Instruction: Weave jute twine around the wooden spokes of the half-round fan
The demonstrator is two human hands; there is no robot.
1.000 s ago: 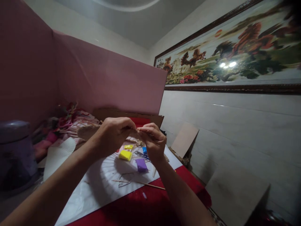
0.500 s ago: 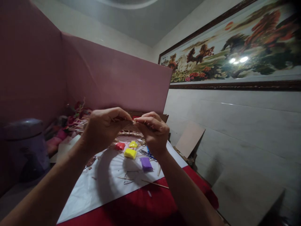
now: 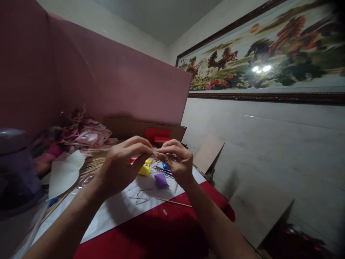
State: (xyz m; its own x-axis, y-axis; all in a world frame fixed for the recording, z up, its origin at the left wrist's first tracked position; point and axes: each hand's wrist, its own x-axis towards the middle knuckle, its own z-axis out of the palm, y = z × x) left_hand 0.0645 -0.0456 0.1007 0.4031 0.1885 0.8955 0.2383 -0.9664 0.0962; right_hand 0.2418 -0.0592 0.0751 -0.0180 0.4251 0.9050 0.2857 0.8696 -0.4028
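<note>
My left hand [image 3: 122, 163] and my right hand [image 3: 176, 158] are raised over the table, fingertips nearly meeting. Between them is pinched a small pale thing [image 3: 155, 153], too fine to make out. The fingers of both hands are closed, with thumbs pressed against forefingers. Below and behind them on white paper [image 3: 115, 219] lie yellow [image 3: 145, 170] and purple [image 3: 161, 181] packets that look like modelling clay. Blue-handled scissors [image 3: 164, 170] rest beside these, partly hidden by my right hand. Nearer to me lie a thin wooden stick [image 3: 174, 202] and a bent wire-like piece [image 3: 141, 198].
A bundle of thin sticks [image 3: 93, 163] and a pleated white sheet [image 3: 66, 174] lie at the left, near a lilac flask [image 3: 16, 172]. Pink material [image 3: 93, 135] is heaped behind them. A red cloth [image 3: 140, 237] covers the table's front. A tan board [image 3: 208, 153] leans against the wall.
The curved woven piece seen under my hands half a second ago no longer shows, and its ring-shaped shadow has faded. The stick bundle is now in sight. My view has shifted slightly.
</note>
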